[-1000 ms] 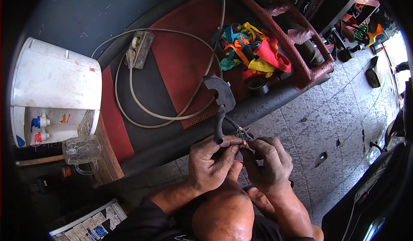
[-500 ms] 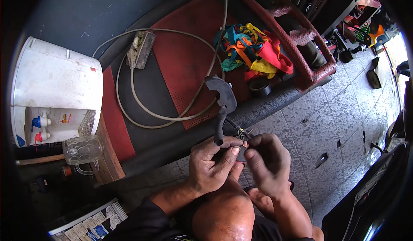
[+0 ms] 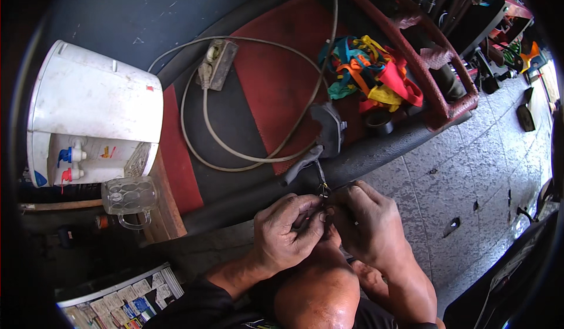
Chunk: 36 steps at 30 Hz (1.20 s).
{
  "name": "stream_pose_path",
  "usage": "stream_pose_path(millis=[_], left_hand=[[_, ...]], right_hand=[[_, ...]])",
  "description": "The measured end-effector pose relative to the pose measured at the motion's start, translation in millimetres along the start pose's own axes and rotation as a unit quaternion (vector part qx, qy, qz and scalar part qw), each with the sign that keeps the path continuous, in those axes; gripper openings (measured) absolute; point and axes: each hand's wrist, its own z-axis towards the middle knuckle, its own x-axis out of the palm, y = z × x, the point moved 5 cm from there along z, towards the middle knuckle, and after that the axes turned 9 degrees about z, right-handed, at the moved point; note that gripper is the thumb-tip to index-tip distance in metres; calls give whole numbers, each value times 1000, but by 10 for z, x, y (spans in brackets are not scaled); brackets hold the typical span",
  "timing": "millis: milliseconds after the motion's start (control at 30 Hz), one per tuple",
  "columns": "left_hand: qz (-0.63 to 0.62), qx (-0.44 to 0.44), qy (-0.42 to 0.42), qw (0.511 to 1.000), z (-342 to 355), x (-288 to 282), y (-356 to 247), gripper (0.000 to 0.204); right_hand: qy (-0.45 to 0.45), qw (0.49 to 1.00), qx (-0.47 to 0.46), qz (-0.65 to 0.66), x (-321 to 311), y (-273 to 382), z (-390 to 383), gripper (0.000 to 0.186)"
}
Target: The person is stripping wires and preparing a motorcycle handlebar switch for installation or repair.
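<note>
A black plastic part [image 3: 330,130] with a curved arm lies over the padded bench edge. A dark cable runs down from it and splits into thin wires [image 3: 324,190], a yellowish one among them. My left hand [image 3: 286,230] pinches these wires between thumb and fingers. Close against it, my right hand [image 3: 376,226] is closed too, its fingertips meeting the left ones at the wire ends. What the right fingers grip is dark and mostly hidden by them. Both hands are smudged with dirt and sit above my knee.
On the red and black bench [image 3: 267,76] lie a looped grey cable with a socket block [image 3: 222,64], a heap of coloured straps [image 3: 376,73] and a dark round cup [image 3: 378,121]. A white water dispenser [image 3: 97,106] and a glass mug [image 3: 130,197] stand left; a red metal frame [image 3: 437,59] right.
My view has shifted, so the bench things appear further right. The right hand has drawn in over the wire ends, and the copper-coloured bit between my fingertips no longer shows. The black part has tilted.
</note>
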Motion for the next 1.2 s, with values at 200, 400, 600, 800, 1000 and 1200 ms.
stream_pose_path(millis=[200, 400, 600, 800, 1000, 1200], left_hand=[[5, -42, -56, 998, -98, -166, 148, 13], [-50, -84, -110, 989, -187, -166, 212, 9], [-61, -101, -114, 986, -191, -198, 265, 8], [-116, -163, -89, 976, -220, -192, 306, 7], [-137, -193, -12, 972, -198, -259, 250, 11], [-168, -226, -15, 960, -197, -217, 329, 10]], right_hand=[[-53, 986, 107, 119, 32, -16, 106, 12], [-46, 985, 126, 112, 139, -20, 82, 12], [-48, 988, 112, 96, 196, 32, 28, 12], [-61, 977, 151, 135, 287, -9, -12, 14], [-71, 978, 144, 135, 278, -6, -34, 13], [-65, 966, 181, 176, 297, -45, -38, 14]])
